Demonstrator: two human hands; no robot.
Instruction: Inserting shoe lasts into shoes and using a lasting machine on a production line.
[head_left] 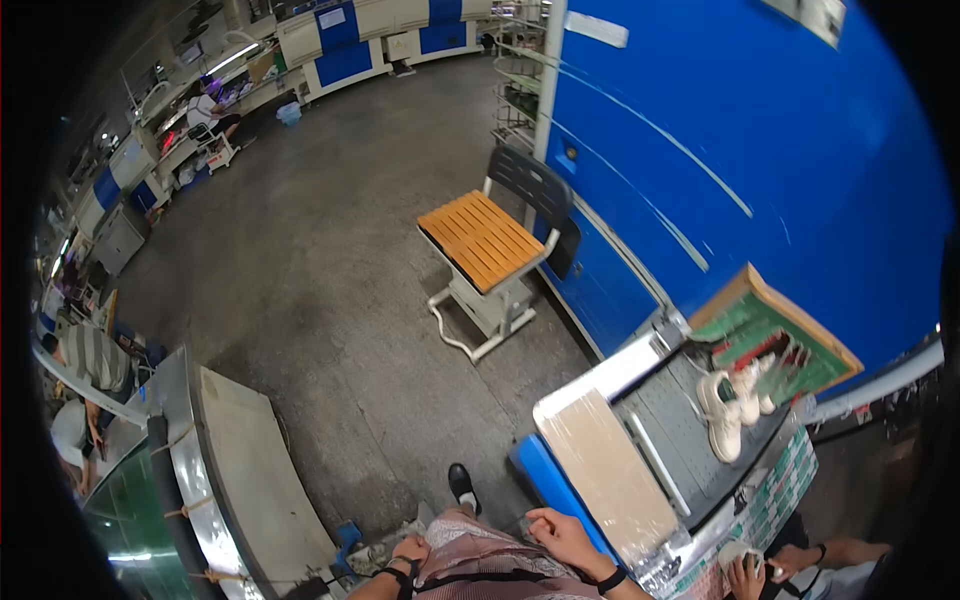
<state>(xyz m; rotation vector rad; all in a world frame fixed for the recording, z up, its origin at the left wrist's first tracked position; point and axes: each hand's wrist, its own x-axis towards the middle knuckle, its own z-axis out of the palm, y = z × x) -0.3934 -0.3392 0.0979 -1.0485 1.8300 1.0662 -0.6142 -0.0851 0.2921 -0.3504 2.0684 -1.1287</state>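
Observation:
My left hand is in front of my patterned apron, its fingers curled in and nothing seen in them. On the other side of the apron, my right hand hangs loosely bent with fingers a little apart, holding nothing. It is nearest to the blue side of a conveyor bench, whose end carries a tan board wrapped in clear film. Farther along the grey belt stand pale sneakers, beside a wood-framed green panel. Neither hand touches the bench.
A chair with a slatted wooden seat stands ahead by a tall blue cabinet. A grey-white machine casing flanks me at left. A co-worker's hands hold a pale shoe at lower right. Other people sit at far-left benches.

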